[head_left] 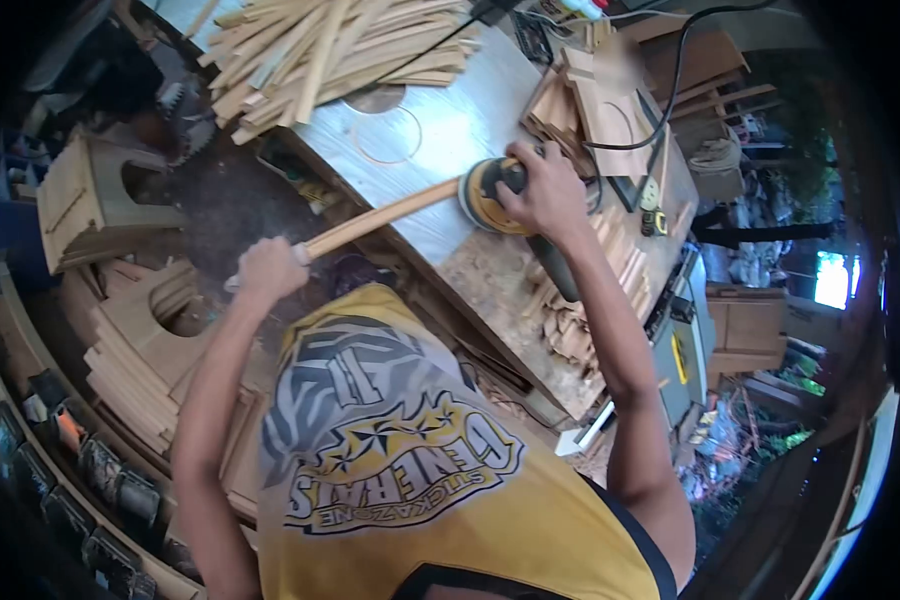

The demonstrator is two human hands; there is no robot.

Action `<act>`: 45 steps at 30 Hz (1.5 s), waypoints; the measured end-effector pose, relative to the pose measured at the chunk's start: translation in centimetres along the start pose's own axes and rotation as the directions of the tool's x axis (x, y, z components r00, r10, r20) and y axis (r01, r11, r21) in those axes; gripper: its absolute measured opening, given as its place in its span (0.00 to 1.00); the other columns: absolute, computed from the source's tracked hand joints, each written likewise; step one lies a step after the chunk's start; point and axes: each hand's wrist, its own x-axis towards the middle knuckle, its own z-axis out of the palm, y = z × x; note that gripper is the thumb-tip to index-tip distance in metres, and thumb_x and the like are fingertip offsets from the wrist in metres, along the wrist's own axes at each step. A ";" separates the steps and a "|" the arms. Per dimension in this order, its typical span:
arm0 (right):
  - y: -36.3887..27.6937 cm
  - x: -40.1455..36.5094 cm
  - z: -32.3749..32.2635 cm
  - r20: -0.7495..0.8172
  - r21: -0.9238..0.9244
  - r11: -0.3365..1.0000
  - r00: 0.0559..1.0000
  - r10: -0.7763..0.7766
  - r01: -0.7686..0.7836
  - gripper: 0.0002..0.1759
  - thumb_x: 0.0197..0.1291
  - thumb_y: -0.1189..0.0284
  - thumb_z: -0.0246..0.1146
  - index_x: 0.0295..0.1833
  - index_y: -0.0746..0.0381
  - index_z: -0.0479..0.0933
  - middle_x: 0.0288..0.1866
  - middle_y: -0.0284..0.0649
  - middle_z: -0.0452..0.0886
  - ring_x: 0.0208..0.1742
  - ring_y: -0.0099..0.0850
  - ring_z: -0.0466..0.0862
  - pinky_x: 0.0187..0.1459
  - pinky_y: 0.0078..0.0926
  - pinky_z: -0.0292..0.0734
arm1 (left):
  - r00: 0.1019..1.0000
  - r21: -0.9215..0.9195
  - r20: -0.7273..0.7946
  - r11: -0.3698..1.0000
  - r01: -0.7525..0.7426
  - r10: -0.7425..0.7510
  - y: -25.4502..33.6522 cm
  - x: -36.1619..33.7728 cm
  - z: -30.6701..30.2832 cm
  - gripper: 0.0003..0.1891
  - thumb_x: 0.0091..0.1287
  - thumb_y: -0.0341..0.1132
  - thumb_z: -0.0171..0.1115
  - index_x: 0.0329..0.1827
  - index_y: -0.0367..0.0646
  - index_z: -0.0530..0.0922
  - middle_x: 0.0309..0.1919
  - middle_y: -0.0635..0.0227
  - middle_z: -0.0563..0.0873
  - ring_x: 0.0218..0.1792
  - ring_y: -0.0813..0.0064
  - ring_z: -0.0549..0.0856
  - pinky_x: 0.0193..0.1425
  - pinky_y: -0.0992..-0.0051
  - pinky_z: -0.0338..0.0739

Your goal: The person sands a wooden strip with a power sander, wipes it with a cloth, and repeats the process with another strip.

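Observation:
A narrow wooden strip [385,214] slants up to the right, over the edge of the workbench. My left hand [270,270] is closed around its lower end. A yellow and black power sander [492,193] sits at the strip's upper end, its round pad against or very near the wood. My right hand [548,188] is wrapped over the top of the sander. The sander's dark rear part [555,268] points down toward my right forearm. Whether the pad touches the strip's face is hard to tell.
A heap of wooden strips [340,60] covers the bench's [440,130] far left. Wood pieces, a tape measure [654,221] and a black cable [678,80] lie to the right. Cut panels [95,200] are stacked at the left, near a toothed saw blade [185,125].

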 end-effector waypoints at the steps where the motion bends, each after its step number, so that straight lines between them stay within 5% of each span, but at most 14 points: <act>1: -0.1 -0.1 0.2 0.007 0.003 1.000 1.000 -0.004 0.004 0.25 0.55 0.59 0.72 0.59 0.50 0.80 0.48 0.53 0.77 0.49 0.56 0.84 0.51 0.52 0.81 | 1.000 -0.016 0.013 1.000 -0.006 0.006 0.1 0.0 0.1 0.18 0.58 0.42 0.69 0.41 0.34 0.89 0.41 0.41 0.90 0.47 0.45 0.91 0.55 0.53 0.85; 9: -3.1 -0.1 3.2 0.041 0.023 0.991 0.990 -0.134 0.134 0.24 0.55 0.60 0.71 0.58 0.50 0.77 0.49 0.57 0.76 0.47 0.58 0.83 0.42 0.53 0.85 | 1.000 -0.001 -0.022 1.000 0.009 -0.009 0.4 -0.4 0.8 0.15 0.58 0.36 0.66 0.39 0.30 0.88 0.39 0.37 0.89 0.45 0.40 0.90 0.54 0.50 0.84; 18: -5.8 -0.6 3.9 0.126 0.070 0.975 0.968 -0.217 0.210 0.25 0.55 0.60 0.72 0.59 0.49 0.78 0.51 0.54 0.77 0.48 0.56 0.83 0.46 0.52 0.83 | 0.999 -0.008 -0.006 0.999 0.031 -0.031 1.5 -0.9 0.0 0.14 0.62 0.38 0.65 0.41 0.35 0.89 0.40 0.42 0.90 0.46 0.45 0.91 0.56 0.52 0.84; 30: -2.5 0.5 1.5 -0.058 0.117 0.990 0.996 -0.068 0.074 0.24 0.54 0.61 0.73 0.57 0.53 0.80 0.48 0.51 0.78 0.49 0.53 0.83 0.50 0.48 0.81 | 0.998 -0.011 -0.038 0.999 0.040 -0.040 1.2 0.0 0.6 0.12 0.58 0.36 0.68 0.37 0.36 0.90 0.38 0.43 0.91 0.43 0.48 0.92 0.52 0.54 0.86; 33: -1.7 3.4 2.7 -0.083 0.076 0.987 0.987 -0.136 0.142 0.24 0.56 0.59 0.72 0.57 0.55 0.80 0.50 0.54 0.78 0.51 0.54 0.83 0.51 0.49 0.81 | 0.987 0.048 0.160 0.999 -0.016 0.008 2.4 -0.5 -1.8 0.11 0.59 0.38 0.67 0.37 0.43 0.91 0.36 0.49 0.92 0.40 0.53 0.92 0.48 0.55 0.87; 34: -1.4 4.4 3.6 -0.046 0.112 0.981 0.987 -0.153 0.158 0.25 0.56 0.59 0.72 0.58 0.56 0.80 0.51 0.55 0.77 0.52 0.54 0.82 0.52 0.50 0.80 | 0.980 0.148 0.165 0.980 -0.132 0.107 2.5 -1.0 -3.1 0.12 0.59 0.38 0.65 0.40 0.44 0.92 0.38 0.53 0.92 0.41 0.53 0.92 0.49 0.55 0.86; 36: -1.4 5.8 4.7 -0.043 0.136 0.965 0.975 -0.220 0.224 0.29 0.51 0.61 0.75 0.61 0.51 0.80 0.53 0.55 0.77 0.52 0.55 0.82 0.52 0.53 0.81 | 0.996 0.253 0.047 0.963 -0.089 0.080 1.0 1.1 -1.4 0.15 0.59 0.40 0.65 0.44 0.42 0.91 0.42 0.51 0.92 0.44 0.50 0.92 0.53 0.53 0.86; 38: -4.0 5.1 3.1 -0.038 0.161 0.961 0.974 -0.223 0.226 0.27 0.47 0.62 0.77 0.55 0.50 0.80 0.52 0.51 0.76 0.49 0.55 0.81 0.48 0.52 0.80 | 0.998 0.053 0.046 0.998 -0.035 0.033 0.5 1.9 -1.1 0.17 0.59 0.42 0.65 0.42 0.40 0.90 0.42 0.47 0.92 0.47 0.49 0.92 0.55 0.52 0.86; 45: -11.2 3.7 2.8 0.041 0.166 0.896 0.905 -0.424 0.412 0.30 0.45 0.66 0.75 0.59 0.50 0.77 0.52 0.54 0.77 0.48 0.57 0.82 0.43 0.54 0.83 | 0.999 0.011 -0.012 0.999 -0.041 0.041 1.8 2.4 -0.9 0.16 0.63 0.41 0.62 0.40 0.37 0.90 0.40 0.44 0.91 0.45 0.47 0.92 0.53 0.52 0.86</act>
